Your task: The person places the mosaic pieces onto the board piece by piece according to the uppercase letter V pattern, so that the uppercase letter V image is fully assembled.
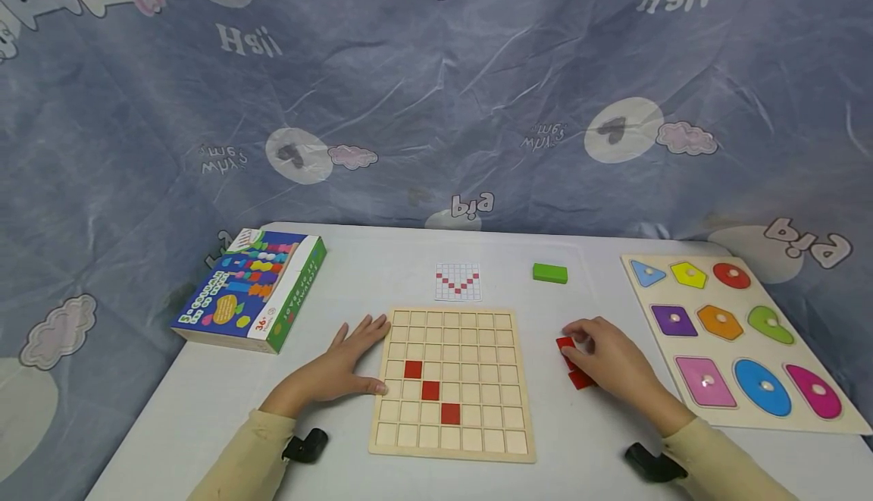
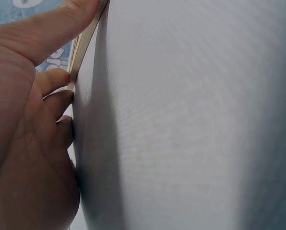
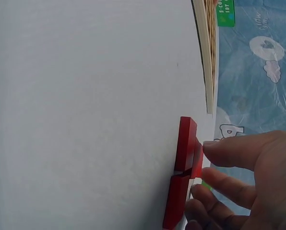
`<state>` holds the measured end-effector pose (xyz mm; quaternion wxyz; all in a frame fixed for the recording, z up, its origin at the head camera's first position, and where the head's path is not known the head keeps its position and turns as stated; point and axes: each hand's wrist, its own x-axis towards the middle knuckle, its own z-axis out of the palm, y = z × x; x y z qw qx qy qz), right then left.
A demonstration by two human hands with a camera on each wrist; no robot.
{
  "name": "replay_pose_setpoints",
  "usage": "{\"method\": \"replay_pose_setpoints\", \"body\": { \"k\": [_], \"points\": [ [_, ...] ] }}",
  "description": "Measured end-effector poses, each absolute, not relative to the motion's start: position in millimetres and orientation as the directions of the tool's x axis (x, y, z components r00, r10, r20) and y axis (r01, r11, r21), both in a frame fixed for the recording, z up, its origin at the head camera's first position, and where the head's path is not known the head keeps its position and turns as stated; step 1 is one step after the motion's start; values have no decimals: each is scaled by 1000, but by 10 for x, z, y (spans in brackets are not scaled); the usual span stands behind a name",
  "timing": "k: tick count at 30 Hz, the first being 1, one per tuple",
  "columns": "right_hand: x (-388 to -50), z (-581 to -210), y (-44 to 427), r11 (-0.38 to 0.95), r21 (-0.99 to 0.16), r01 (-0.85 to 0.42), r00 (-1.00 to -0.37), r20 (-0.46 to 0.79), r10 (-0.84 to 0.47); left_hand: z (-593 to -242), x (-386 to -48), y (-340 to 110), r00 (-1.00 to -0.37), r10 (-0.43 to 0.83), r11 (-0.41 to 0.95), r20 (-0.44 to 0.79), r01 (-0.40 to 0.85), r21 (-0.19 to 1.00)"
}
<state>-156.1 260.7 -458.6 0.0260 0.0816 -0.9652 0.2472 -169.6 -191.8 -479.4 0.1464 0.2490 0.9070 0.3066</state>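
Observation:
A wooden grid board [image 1: 453, 458] lies flat, with three red tiles [image 1: 430, 390] in its cells along a diagonal. My left hand [image 1: 339, 364] rests at the board's left edge, fingers spread and thumb touching the side; the left wrist view shows the thumb [image 2: 47, 31] against the edge. Right of the board, my right hand [image 1: 610, 357] pinches a red tile [image 1: 564, 342] between thumb and index finger. Other red tiles [image 1: 581, 380] lie just below it, partly under the hand. The right wrist view shows red tiles [image 3: 185, 143] beside the fingertips of my right hand [image 3: 248, 182].
Behind the board lies a small card [image 1: 458, 282] with a red V pattern on a grid, and a green block [image 1: 549, 273] sits to its right. A colourful box [image 1: 248, 289] stands at the left. On the right is a shape puzzle board [image 1: 696, 353] with knobbed pieces.

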Motion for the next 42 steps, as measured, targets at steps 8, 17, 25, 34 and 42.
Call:
{"method": "replay_pose_setpoints", "body": {
  "k": [8, 17, 25, 34, 42],
  "points": [
    [-1571, -4599, 2572, 869, -470, -158, -987, 80, -137, -4779, -1688, -1914, -834, 540, 683, -112, 357, 637],
    [-1595, -4636, 2441, 855, -468, -223, -975, 109, -194, -4791, -1693, -1917, -834, 540, 685, -111, 360, 633],
    [-1549, -4605, 2304, 849, -466, -249, -968, 93, -233, -4812, -1703, -1923, -834, 540, 686, -113, 359, 632],
    [-1517, -4578, 2272, 824, -485, -293, -956, 128, -264, -4823, -1711, -1933, -838, 534, 689, -114, 353, 633],
    [-1512, -4594, 2252, 838, -474, -269, -962, 86, -260, -4824, -1709, -1928, -838, 533, 689, -113, 352, 634]
  ]
}}
